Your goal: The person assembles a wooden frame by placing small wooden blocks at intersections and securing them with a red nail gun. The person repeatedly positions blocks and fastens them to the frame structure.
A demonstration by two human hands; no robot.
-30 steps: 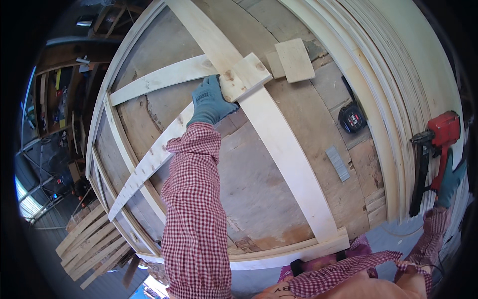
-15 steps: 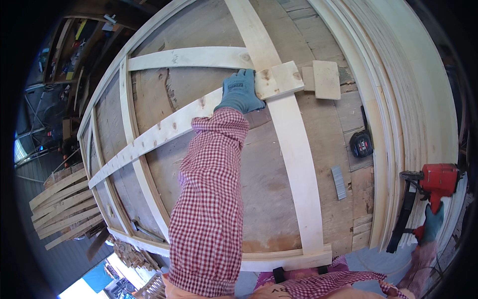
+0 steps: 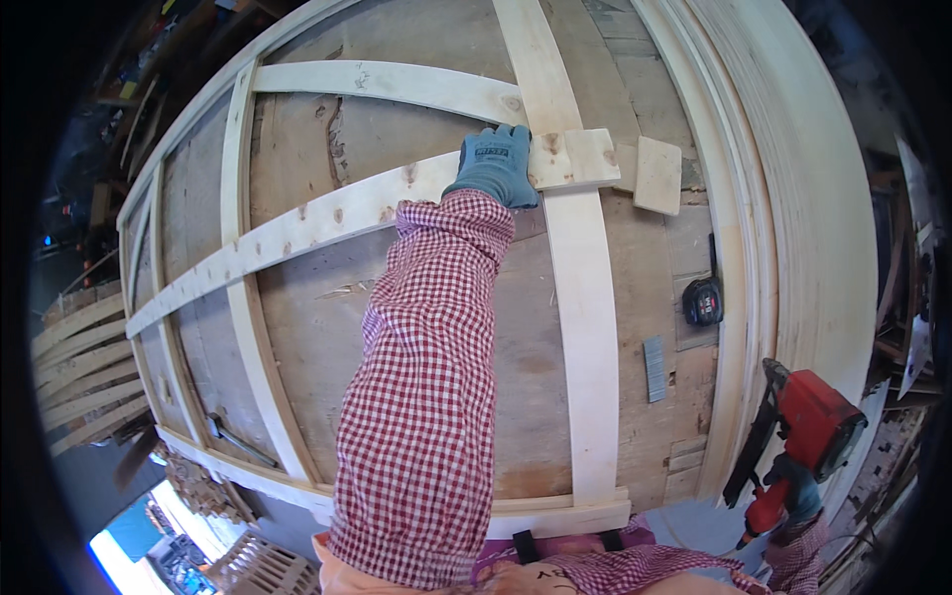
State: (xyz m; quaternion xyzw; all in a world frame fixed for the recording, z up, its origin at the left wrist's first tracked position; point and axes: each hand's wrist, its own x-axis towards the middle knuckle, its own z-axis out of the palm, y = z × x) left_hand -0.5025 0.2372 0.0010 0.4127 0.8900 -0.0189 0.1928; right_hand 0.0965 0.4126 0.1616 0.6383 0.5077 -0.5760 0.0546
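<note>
- The surface (image 3: 416, 327) is a big worn plywood sheet carrying a frame of pale boards: a long upright board (image 3: 580, 327) down the middle and a slanted board (image 3: 327, 218) crossing it from lower left to upper right.
- A stack of bent strips (image 3: 783, 198) curves along the right edge of the surface.
- The left hand (image 3: 494, 164), in a blue-grey glove with a checked sleeve behind it, presses flat on the slanted board just left of where it crosses the upright one. Its grip is spread and closed round nothing.
- The right hand (image 3: 793, 486), low at the right, has its grip wrapped round a red nail gun (image 3: 803, 436), held well apart from the joint.
- A loose wood block (image 3: 657, 175) lies just beside the slanted board's end.
- A tape measure (image 3: 703, 301) and a strip of nails (image 3: 654, 369) lie right of the upright board.
- Risk, as I judge it: the slanted board is held only by palm pressure, so it could slide off its crossing; the gloved fingers also sit close to the joint, where a nail would go.
</note>
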